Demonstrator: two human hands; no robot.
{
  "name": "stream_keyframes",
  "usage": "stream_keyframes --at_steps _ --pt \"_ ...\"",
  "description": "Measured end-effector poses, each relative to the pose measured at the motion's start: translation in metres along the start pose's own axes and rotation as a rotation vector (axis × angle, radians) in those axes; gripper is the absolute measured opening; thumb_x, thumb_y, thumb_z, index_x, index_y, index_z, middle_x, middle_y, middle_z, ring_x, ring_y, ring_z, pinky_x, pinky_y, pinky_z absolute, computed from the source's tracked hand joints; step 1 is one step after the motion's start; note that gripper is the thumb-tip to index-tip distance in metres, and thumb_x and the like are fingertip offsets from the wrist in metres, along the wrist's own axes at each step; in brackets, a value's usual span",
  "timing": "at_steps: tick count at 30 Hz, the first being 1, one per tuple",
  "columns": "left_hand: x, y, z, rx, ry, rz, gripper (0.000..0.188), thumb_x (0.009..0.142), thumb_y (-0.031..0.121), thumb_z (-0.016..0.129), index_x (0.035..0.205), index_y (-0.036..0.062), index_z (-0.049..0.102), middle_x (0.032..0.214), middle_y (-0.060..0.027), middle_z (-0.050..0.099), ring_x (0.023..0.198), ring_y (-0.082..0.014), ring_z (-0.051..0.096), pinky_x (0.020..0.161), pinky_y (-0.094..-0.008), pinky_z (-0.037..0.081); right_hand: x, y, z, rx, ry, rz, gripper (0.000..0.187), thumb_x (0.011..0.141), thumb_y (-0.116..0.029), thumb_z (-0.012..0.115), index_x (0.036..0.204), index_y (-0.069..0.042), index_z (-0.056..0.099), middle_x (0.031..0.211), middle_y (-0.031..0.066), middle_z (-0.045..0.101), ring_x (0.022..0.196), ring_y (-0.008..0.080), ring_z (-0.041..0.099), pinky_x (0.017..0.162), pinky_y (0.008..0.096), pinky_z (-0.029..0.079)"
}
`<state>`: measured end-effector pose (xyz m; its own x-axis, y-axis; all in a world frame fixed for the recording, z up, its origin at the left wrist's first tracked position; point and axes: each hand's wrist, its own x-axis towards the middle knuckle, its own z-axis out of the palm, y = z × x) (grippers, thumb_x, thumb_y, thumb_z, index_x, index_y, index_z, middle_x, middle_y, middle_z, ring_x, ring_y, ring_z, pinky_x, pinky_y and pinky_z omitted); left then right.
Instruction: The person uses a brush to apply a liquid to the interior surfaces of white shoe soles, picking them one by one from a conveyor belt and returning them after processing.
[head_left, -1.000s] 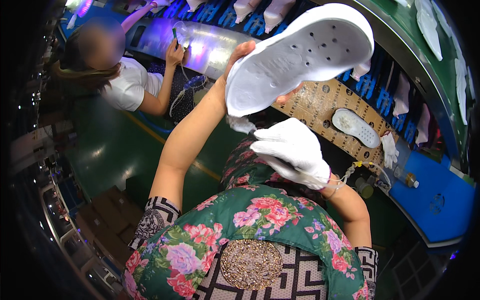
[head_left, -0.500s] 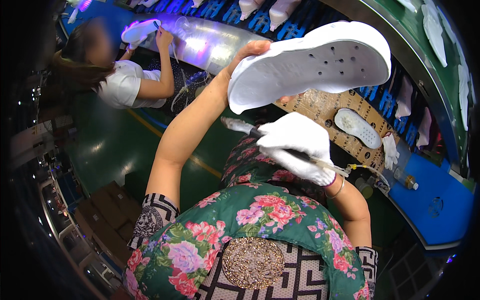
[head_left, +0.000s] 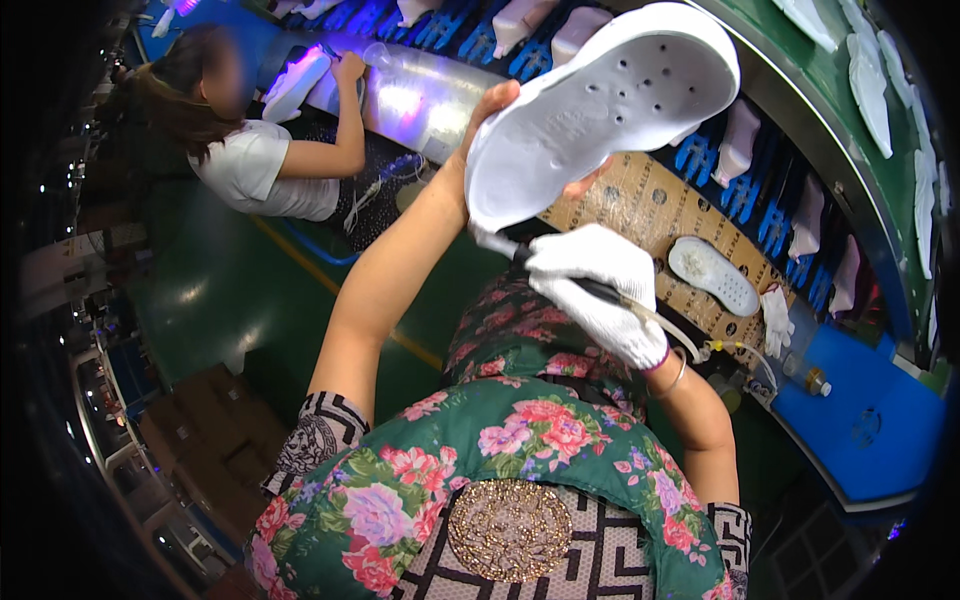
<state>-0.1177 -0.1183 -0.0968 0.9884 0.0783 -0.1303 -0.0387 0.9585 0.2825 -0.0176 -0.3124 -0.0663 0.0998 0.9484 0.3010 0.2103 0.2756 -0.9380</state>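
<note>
My bare left hand (head_left: 486, 112) grips a white shoe sole (head_left: 545, 150) and holds it up, tilted, with its hollow side and small holes facing me. Some fingertips show at the sole's far edge; the rest of that hand is behind it. In a white knitted glove, my right hand (head_left: 595, 285) is closed round a dark-handled brush (head_left: 515, 252) with a thin tube (head_left: 660, 318) running from its back end. The brush tip is at the sole's lower, rounded end, partly hidden there, so contact is hard to tell.
Cardboard (head_left: 640, 210) covers the bench, bearing another sole (head_left: 714, 275) and a loose white glove (head_left: 776, 320). A small bottle (head_left: 808, 376) lies on the blue surface (head_left: 850, 440). Pink shoe forms (head_left: 737, 145) line blue racks. At the left, a co-worker (head_left: 265, 165) handles a white shoe part.
My left hand has tilted the sole more upright and shifted it left. The brush tip, apart from the sole before, has come up to its lower edge.
</note>
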Motion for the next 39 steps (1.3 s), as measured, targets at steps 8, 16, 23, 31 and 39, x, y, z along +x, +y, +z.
stream_keyframes --at_steps 8,16,23,31,39 --pt "-0.011 -0.011 -0.026 -0.009 -0.044 0.127 0.087 0.082 0.062 0.060 0.144 0.0043 0.040 0.123 -0.0276 0.058 0.101 -0.0410 0.062 0.079 -0.0496 0.055 -0.004 0.012 0.000 0.287 0.059 0.273 0.015 0.078 0.001 0.076 0.093 0.001 0.074 0.096 0.0119 0.072 0.090 0.0203 0.068 0.082 0.0311 0.053" --pt "-0.037 -0.065 -0.033 0.020 0.247 0.263 0.080 0.092 0.062 0.042 0.143 0.0006 0.040 0.118 -0.0212 0.062 0.099 -0.0327 0.067 0.080 -0.0452 0.058 0.028 0.009 -0.037 -0.355 0.256 -0.007 0.015 0.074 0.001 0.076 0.088 -0.004 0.073 0.091 0.0095 0.073 0.084 0.0216 0.069 0.077 0.0312 0.053" --pt "-0.044 -0.097 -0.039 -0.078 0.228 0.201 0.076 0.093 0.062 0.041 0.138 0.0014 0.047 0.111 -0.0185 0.066 0.086 -0.0311 0.069 0.071 -0.0433 0.060 0.035 0.020 -0.036 -0.702 0.186 -0.353 0.023 0.068 -0.001 0.077 0.088 -0.013 0.072 0.087 0.0075 0.072 0.077 0.0236 0.069 0.071 0.0335 0.053" --pt "-0.082 -0.064 -0.051 0.048 0.208 0.422 0.084 0.093 0.067 0.041 0.147 0.0027 0.034 0.123 -0.0260 0.058 0.102 -0.0379 0.065 0.085 -0.0525 0.056 0.005 0.012 -0.016 0.470 0.304 0.358 0.014 0.076 0.004 0.072 0.090 0.001 0.072 0.096 0.0134 0.071 0.088 0.0206 0.067 0.080 0.0293 0.053" --pt "-0.064 0.050 -0.005 0.103 -0.464 0.313 0.098 0.079 0.049 0.075 0.151 0.0057 0.023 0.136 -0.0287 0.044 0.112 -0.0472 0.058 0.083 -0.0659 0.053 -0.033 0.046 -0.035 0.604 0.708 0.414 0.020 0.084 -0.001 0.067 0.104 -0.002 0.067 0.104 0.0114 0.069 0.095 0.0228 0.065 0.082 0.0344 0.054"
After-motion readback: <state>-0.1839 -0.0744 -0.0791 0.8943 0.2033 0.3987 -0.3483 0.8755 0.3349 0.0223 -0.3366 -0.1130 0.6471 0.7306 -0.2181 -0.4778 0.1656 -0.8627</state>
